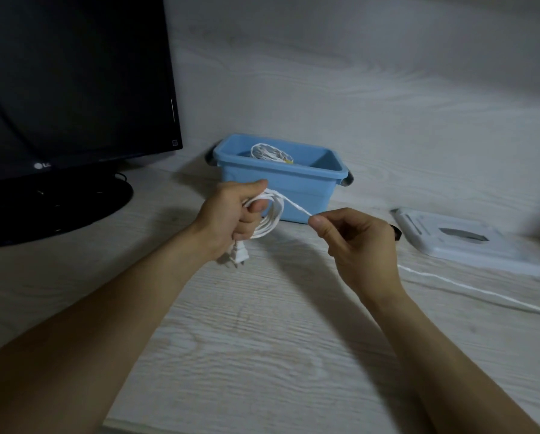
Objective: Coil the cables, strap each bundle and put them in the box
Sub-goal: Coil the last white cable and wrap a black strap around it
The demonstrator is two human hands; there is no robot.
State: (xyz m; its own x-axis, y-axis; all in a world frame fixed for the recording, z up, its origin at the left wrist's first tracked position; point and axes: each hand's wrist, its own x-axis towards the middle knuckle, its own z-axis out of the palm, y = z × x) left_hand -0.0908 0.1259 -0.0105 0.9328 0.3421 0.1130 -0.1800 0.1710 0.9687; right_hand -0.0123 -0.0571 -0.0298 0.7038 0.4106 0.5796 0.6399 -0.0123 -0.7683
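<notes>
My left hand (231,214) grips several loops of a white cable (270,219) just in front of the blue box (296,189). The cable's white plug (238,256) hangs below that hand. My right hand (356,242) pinches the same cable a short way to the right of the coil, and the strand between the hands is taut. The rest of the cable trails over the desk to the right edge. Inside the box lies a coiled white cable bundle (270,151) with a yellow tie on it.
A black monitor (71,79) on a round stand fills the left side. A white flat device (469,239) lies on the desk at the right, beyond the loose cable. The box stands against the back wall of the light wood desk (262,355).
</notes>
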